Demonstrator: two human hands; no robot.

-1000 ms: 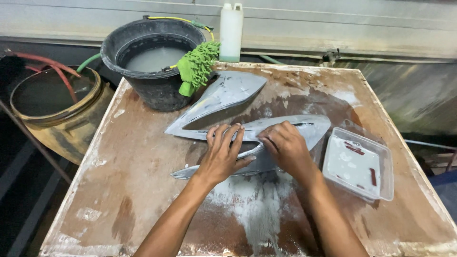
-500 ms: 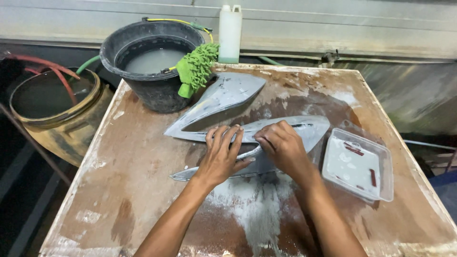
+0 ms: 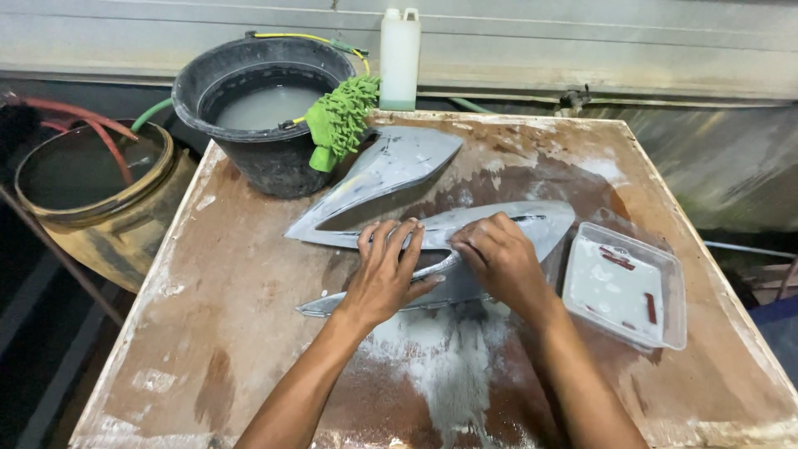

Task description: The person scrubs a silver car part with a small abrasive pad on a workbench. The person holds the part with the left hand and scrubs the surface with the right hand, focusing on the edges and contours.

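Under both hands, left (image 3: 384, 274) spread flat, right (image 3: 499, 259) curled (pressing down): grey panel (image 3: 532, 223) on wet table (image 3: 249, 283).

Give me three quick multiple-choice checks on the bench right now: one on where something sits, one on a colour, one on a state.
1. Where is the clear plastic tray?
A. Right of the grey panels
B. Inside the bucket
C. On the floor

2. What colour is the wash mitt on the bucket rim?
A. Red
B. Green
C. Blue

3. What is in the black bucket?
A. Nothing
B. Dry sand
C. Cloudy liquid

Answers:
1 A, it rests on the wet wooden table beyond the right hand.
2 B, its shaggy pile is bright green.
3 C, a pale murky surface fills it.
The left hand lies flat on the near grey panel.
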